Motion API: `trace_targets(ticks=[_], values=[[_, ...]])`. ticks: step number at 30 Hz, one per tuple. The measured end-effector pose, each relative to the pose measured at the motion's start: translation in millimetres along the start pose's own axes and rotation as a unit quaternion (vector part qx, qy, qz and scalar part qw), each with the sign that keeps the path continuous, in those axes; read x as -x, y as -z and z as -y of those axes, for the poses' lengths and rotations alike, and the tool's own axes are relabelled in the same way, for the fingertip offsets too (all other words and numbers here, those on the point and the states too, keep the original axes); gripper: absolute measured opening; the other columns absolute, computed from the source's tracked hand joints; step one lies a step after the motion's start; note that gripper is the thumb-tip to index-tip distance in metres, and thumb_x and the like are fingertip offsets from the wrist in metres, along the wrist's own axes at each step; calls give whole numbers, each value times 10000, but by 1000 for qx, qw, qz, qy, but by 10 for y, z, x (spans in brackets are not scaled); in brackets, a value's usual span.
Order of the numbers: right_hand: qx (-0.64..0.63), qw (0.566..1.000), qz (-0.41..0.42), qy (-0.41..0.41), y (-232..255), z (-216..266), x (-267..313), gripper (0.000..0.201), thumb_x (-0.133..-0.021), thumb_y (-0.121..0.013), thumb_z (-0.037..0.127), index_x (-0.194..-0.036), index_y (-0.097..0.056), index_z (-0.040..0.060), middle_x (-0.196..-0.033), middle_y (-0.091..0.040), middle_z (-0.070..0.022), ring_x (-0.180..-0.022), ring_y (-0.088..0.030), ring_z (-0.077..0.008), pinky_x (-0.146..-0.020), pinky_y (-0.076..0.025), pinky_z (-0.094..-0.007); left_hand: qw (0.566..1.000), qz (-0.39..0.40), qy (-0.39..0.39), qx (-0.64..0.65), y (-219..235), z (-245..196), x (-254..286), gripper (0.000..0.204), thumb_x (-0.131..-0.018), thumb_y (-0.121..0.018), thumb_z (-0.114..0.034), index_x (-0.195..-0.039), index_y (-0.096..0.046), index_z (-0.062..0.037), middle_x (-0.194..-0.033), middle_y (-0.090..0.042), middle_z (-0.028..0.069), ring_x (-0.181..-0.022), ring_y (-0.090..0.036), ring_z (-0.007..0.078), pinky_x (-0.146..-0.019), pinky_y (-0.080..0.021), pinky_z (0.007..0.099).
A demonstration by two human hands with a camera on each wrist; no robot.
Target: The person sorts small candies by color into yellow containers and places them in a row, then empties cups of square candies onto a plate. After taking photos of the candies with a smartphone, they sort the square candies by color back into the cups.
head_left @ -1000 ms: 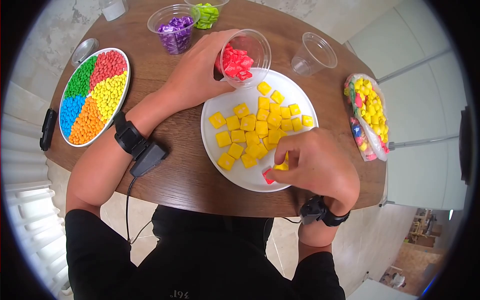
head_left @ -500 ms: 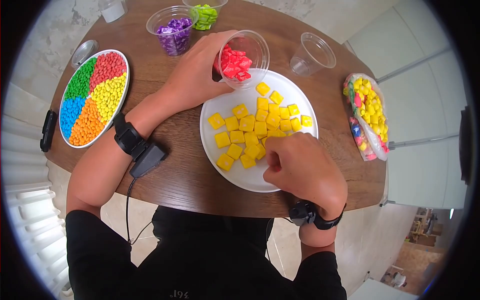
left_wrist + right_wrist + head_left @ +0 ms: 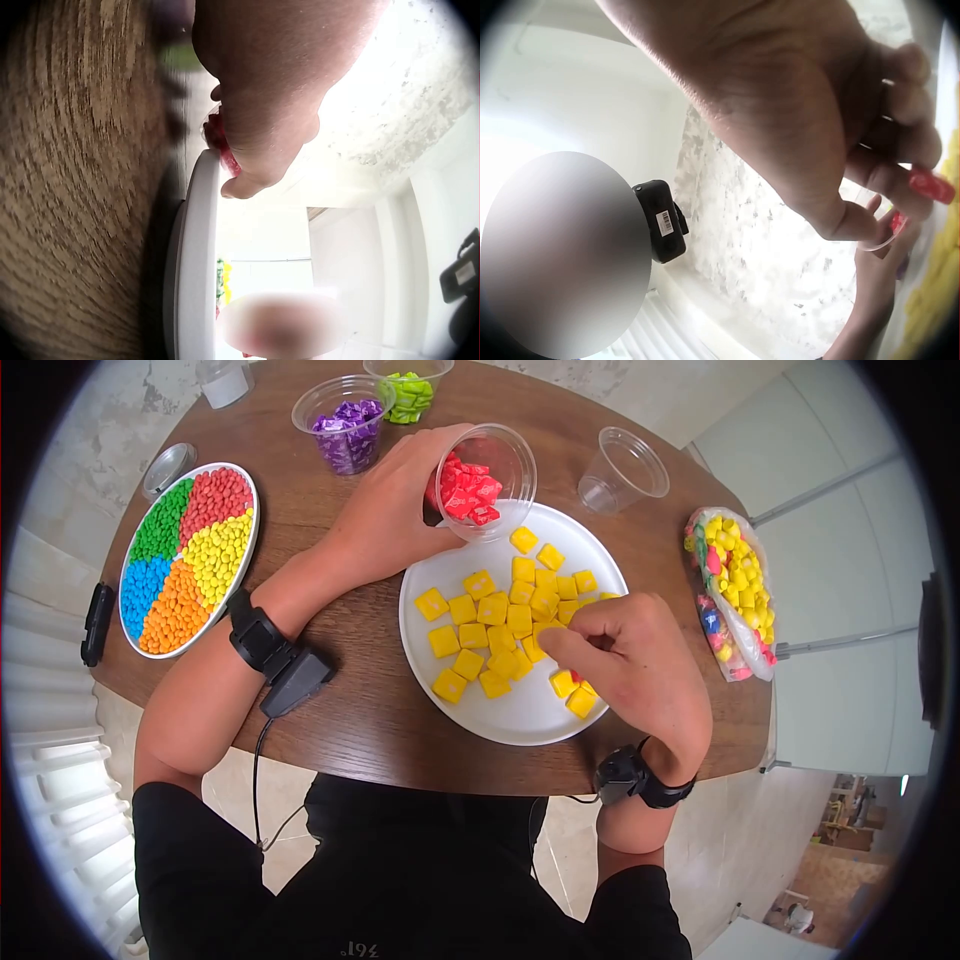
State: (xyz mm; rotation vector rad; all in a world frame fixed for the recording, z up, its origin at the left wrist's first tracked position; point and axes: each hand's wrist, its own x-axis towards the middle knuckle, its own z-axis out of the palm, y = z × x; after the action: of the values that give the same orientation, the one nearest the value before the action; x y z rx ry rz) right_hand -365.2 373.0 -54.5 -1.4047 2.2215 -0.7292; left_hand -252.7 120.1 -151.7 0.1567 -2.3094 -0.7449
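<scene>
My left hand grips a clear cup of red wrapped candies, tilted over the far edge of the white plate. Many yellow square candies lie spread on that plate. Above its right part, my right hand has its fingers curled, the thumb toward the yellow pieces. A red candy sits against the right fingertips in the right wrist view; in the head view only a bit of red shows under the hand, beside two yellow pieces.
At the left stands a plate of small candies sorted by colour. Cups of purple candies and green candies are at the back. An empty cup stands back right, and a bag of mixed candies lies at the right edge.
My right hand went left over the plate, then back right, uncovering yellow pieces near the lower right rim. The red piece has left its spot by the near rim. My left hand barely moved.
</scene>
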Motion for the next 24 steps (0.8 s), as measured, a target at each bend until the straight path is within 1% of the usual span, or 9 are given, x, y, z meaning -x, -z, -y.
trace_targets(ticks=[3, 5, 9, 11, 12, 15, 19, 21, 24], values=[[5, 999, 35, -34, -1, 36, -1, 369, -913, -712, 237, -651, -691, -23, -560, -604, -167, -523, -608, -331, -555, -463, -415, 1000, 1, 1, -1, 5, -6, -2, 883, -731, -931, -136, -1502, -505, -75, -1439, -601, 119, -1335, -592, 264, -1155, -462, 384], [86, 996, 37, 10, -19, -14, -2, 453, -944, -708, 300, -619, -676, -14, -543, -596, -164, -519, -597, -344, -558, -460, -422, 1000, 4, 5, -1, 11, -5, -1, 882, -732, -931, -141, -1501, -505, -76, -1442, -600, 119, -1336, -591, 264, -1155, -461, 385], [8, 998, 38, -52, -43, 12, -51, 367, -930, -734, 235, -683, -708, -35, -597, -638, -162, -549, -640, -282, -557, -457, -408, 1000, 1, 1, -3, 5, -4, 0, 886, -728, -931, -133, -1502, -504, -76, -1448, -596, 120, -1343, -587, 267, -1156, -460, 387], [-161, 970, -136, 124, -114, -41, -106, 188, -911, -762, 151, -942, -777, -35, -830, -752, -154, -690, -718, -198, -566, -490, -351, 1000, 2, 0, -3, 2, -2, 3, 890, -723, -931, -125, -1502, -503, -75, -1449, -595, 120, -1344, -586, 268, -1156, -460, 388], [-161, 970, -136, 124, -134, -1, -107, 188, -911, -762, 151, -942, -777, -35, -830, -752, -154, -690, -718, -198, -566, -490, -351, 1000, -1, -2, 0, -6, 3, 4, 897, -718, -932, -117, -1504, -502, -76, -1449, -595, 120, -1345, -585, 270, -1157, -459, 388], [-198, 954, -181, 133, -184, 99, -83, 430, -916, -772, 116, -1327, -695, 19, -1219, -751, -146, -853, -746, -176, -651, -566, -276, 1000, 1, 5, 2, 7, 7, 8, 909, -708, -934, -106, -1507, -501, -77, -1450, -595, 118, -1346, -585, 272, -1158, -458, 388], [-211, 955, -187, 87, -163, 59, -107, 364, -915, -773, 113, -1253, -722, -11, -1140, -767, -156, -826, -738, -165, -653, -566, -285, 1000, 1, 4, -3, -10, 25, 5, 910, -709, -936, -109, -1509, -502, -80, -1454, -597, 115, -1346, -587, 268, -1158, -460, 387], [-158, 971, -155, 94, -148, -3, -121, 282, -917, -770, 111, -1159, -750, -33, -1000, -784, -143, -809, -735, -154, -636, -551, -279, 1000, 1, 7, 0, -2, -2, 5, 906, -713, -936, -114, -1507, -503, -78, -1454, -598, 116, -1342, -590, 265, -1156, -461, 386], [-171, 968, -157, 95, -171, -3, -120, 204, -924, -762, 109, -1050, -766, -51, -853, -772, -115, -774, -718, -138, -612, -524, -273, 1000, -1, 6, 1, 4, -9, 5, 896, -720, -936, -124, -1504, -506, -74, -1449, -603, 117, -1335, -597, 261, -1152, -464, 384]])
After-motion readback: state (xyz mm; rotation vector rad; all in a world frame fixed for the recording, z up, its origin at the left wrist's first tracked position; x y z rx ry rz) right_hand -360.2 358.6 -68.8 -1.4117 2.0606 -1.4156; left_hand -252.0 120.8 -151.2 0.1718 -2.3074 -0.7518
